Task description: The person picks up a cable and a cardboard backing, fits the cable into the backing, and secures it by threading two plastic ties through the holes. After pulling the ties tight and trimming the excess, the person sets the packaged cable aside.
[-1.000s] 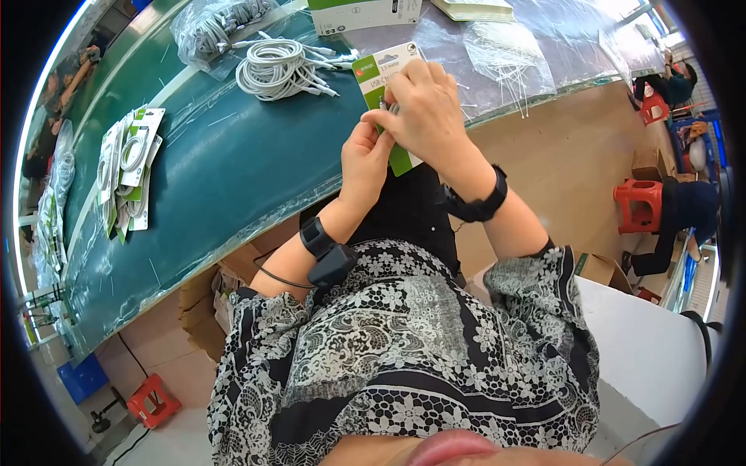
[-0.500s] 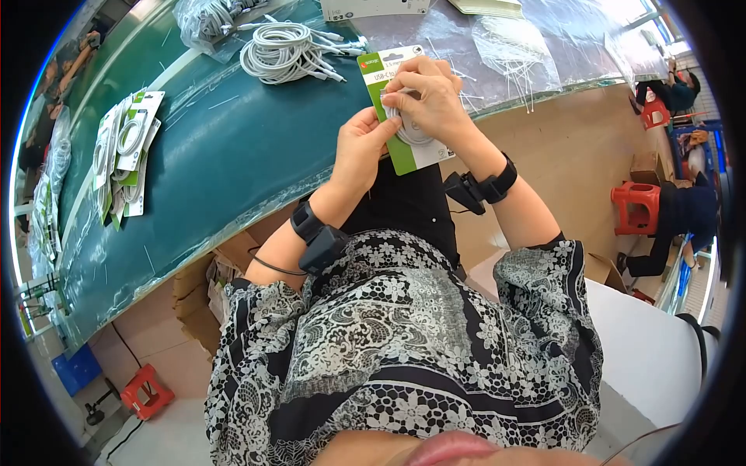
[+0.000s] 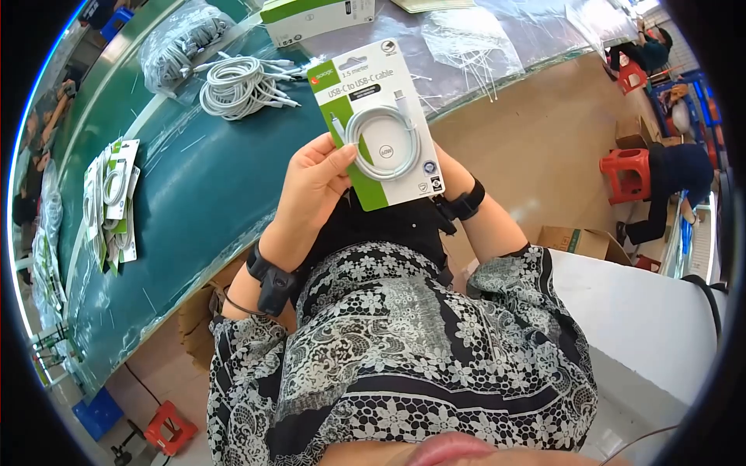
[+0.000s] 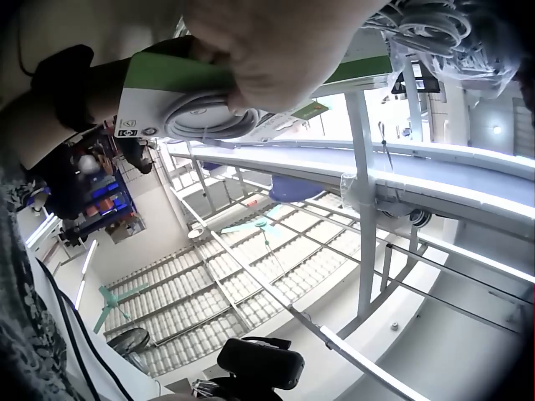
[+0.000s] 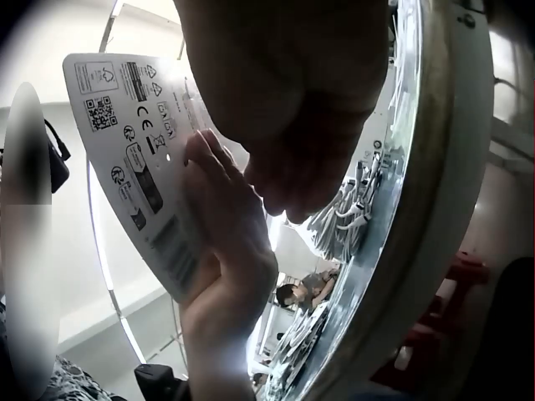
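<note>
A green-and-white retail card (image 3: 381, 128) for a 1.5 meter USB-C to USB-C cable faces up in the head view. On its front sits a coiled white cable (image 3: 414, 147), its two plugs pointing toward the card's top. My left hand (image 3: 311, 182) pinches the card's left side, thumb on the front by the coil, fingers behind. In the head view the card hides most of my right hand (image 5: 288, 117); the right wrist view shows it behind the card, near the left fingers, its own fingers hanging loosely together. Printed symbols and a QR code (image 5: 102, 114) cover the card's back.
On the green table (image 3: 202, 186) lie a bundle of white cables (image 3: 233, 85), a plastic bag of cables (image 3: 183, 46) and a pile of carded cables (image 3: 113, 202). A white-and-green box (image 3: 318, 22) and thin ties (image 3: 478, 70) lie farther back. Red stools (image 3: 625, 175) stand beyond.
The card has come closer and swung left, its front now fully shown. My right hand has left the coil on the front and gone behind the card; the left keeps its pinch.
</note>
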Available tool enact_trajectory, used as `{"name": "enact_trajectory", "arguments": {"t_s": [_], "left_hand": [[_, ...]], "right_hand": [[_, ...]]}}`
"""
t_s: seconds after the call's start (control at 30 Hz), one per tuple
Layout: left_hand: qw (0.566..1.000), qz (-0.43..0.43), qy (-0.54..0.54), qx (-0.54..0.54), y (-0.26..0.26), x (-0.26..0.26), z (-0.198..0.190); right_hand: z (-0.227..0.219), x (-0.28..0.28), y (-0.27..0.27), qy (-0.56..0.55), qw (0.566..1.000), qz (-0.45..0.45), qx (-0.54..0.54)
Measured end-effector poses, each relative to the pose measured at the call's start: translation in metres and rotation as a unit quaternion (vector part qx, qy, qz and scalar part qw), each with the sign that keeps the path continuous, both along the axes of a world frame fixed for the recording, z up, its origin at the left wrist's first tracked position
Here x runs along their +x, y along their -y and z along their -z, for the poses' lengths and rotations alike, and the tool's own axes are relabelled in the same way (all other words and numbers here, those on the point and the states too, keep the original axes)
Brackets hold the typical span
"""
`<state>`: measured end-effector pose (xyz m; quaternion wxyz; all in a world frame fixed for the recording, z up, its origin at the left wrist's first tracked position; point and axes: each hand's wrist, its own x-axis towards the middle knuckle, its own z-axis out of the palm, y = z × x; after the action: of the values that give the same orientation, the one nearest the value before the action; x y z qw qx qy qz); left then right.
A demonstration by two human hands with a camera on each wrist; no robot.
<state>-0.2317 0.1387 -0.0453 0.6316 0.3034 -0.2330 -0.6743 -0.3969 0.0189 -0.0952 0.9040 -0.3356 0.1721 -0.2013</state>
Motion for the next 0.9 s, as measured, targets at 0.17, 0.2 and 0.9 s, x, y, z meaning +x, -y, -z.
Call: {"name": "enact_trajectory", "arguments": {"t_s": [0.17, 0.2, 0.9], "left_hand": [[0.999, -0.020, 0.027, 0.028, -0.005, -0.005, -0.001], [0.999, -0.022, 0.040, 0.024, -0.002, -0.005, 0.001], [0.993, -0.067, 0.033, 0.092, 0.017, -0.017, 0.010]], "right_hand": [[0.011, 0.005, -0.003, 0.061, 0.989, -0.021, 0.133], [0.010, 0.003, -0.003, 0.061, 0.989, -0.020, 0.136], [-0.051, 0.022, -0.031, -0.235, 0.754, 0.250, -0.560]]}}
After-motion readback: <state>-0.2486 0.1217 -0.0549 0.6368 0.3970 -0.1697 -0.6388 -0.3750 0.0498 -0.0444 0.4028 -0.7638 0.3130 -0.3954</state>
